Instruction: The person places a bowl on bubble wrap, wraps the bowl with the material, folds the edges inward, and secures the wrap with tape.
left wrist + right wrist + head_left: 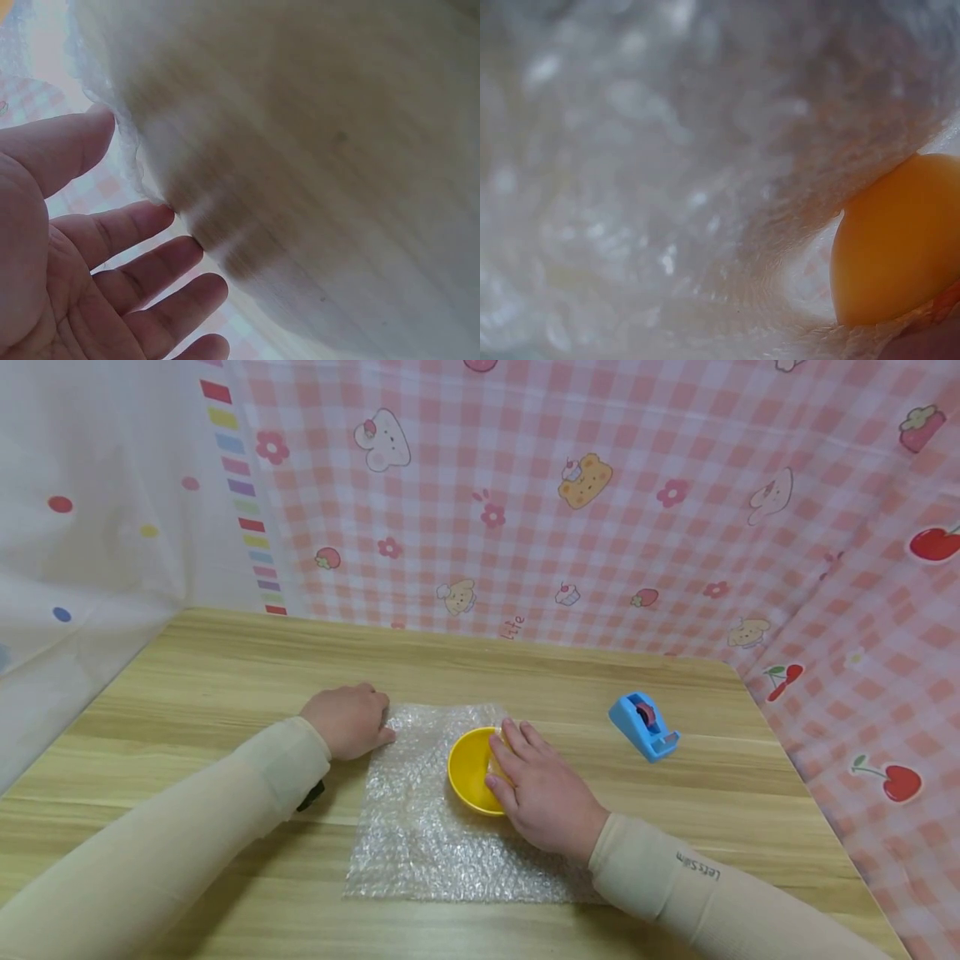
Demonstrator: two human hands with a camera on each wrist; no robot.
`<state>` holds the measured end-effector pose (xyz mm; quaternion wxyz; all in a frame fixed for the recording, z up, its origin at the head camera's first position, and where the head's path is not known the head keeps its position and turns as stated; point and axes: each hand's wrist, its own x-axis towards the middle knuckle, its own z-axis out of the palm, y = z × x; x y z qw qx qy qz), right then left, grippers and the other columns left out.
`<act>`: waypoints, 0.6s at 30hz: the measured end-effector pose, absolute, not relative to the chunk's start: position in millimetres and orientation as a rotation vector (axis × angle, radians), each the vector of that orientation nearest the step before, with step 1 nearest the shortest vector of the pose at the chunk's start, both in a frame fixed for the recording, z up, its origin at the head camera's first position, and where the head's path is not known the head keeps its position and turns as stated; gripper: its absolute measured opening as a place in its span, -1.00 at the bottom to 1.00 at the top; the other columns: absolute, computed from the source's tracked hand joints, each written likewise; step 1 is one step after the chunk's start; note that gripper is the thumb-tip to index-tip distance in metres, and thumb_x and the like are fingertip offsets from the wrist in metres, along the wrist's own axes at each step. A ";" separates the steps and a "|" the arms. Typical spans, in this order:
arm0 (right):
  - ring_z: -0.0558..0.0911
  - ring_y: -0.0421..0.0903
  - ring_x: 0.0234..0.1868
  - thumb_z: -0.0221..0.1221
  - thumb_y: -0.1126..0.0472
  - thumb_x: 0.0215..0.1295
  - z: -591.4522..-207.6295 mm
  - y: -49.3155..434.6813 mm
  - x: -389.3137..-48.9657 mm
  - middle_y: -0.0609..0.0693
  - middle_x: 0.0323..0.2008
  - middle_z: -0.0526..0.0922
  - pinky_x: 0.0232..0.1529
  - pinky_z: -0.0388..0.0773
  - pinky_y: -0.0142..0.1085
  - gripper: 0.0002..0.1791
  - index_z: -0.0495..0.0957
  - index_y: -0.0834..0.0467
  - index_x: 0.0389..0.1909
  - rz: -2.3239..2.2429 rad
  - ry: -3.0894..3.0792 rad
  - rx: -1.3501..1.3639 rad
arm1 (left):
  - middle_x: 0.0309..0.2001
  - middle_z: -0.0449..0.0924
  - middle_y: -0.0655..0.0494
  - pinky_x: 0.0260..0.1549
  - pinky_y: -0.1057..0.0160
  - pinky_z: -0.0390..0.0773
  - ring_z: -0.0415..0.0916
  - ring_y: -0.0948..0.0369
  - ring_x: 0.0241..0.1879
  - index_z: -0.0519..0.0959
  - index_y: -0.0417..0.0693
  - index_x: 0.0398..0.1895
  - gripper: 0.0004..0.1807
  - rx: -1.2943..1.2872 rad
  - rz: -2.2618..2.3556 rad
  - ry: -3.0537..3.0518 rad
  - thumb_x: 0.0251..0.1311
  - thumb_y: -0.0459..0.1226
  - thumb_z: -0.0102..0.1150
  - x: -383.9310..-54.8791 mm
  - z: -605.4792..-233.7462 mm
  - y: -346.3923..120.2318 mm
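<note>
1. Bowl (468,770), one, yellow, inside showing: stood on the bubble wrap, nearer that sheet's far edge than its near one.
2. Bubble wrap (420,847), one sheet, clear: lay mid-table, between the left and right edges of the wooden table (750,793).
3. Right hand (547,797), mine: I laid it over the bowl's right side, fingers straight and close together, thumb across the near part of the mouth.
4. Left hand (345,724), mine: I had it at the wrap's far left corner, thumb and forefinger apart, their tips touching its edge, the other fingers loosely bent.
5. Tape dispenser (647,733), one, blue, reddish roll: stood toward the table's far right corner, well apart from the bowl.
6. Checked cloth (525,539), pink and white, printed: hung behind the table's far edge and along its right edge.
</note>
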<state>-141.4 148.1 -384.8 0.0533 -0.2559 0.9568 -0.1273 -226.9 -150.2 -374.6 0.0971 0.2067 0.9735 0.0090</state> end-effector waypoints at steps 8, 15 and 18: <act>0.03 0.26 0.70 -0.10 -0.10 0.69 -384.3 148.3 -141.3 0.22 0.69 0.02 0.67 0.05 0.09 -0.30 0.19 0.24 0.62 -0.380 2.905 -0.770 | -0.06 0.67 -0.10 -0.04 -0.15 0.71 0.68 -0.06 -0.08 0.64 -0.14 -0.10 -0.61 0.617 0.032 2.883 0.43 0.03 0.27 -227.0 -374.6 -149.2; 0.03 0.25 0.70 -0.10 -0.12 0.68 -384.0 147.8 -140.9 0.20 0.69 0.01 0.67 0.05 0.09 -0.29 0.17 0.22 0.63 -0.389 2.902 -0.753 | 0.01 0.68 -0.16 0.00 -0.17 0.71 0.68 -0.09 -0.01 0.65 -0.18 0.00 -0.60 0.644 0.035 2.895 0.43 -0.01 0.27 -226.6 -374.4 -148.1; 0.02 0.25 0.70 -0.10 -0.11 0.68 -384.4 147.8 -140.9 0.21 0.69 0.02 0.67 0.04 0.09 -0.29 0.18 0.22 0.63 -0.386 2.903 -0.753 | -0.01 0.69 -0.14 -0.02 -0.16 0.71 0.69 -0.07 -0.03 0.66 -0.17 -0.01 -0.62 0.659 0.047 2.902 0.43 -0.03 0.28 -226.7 -374.7 -147.9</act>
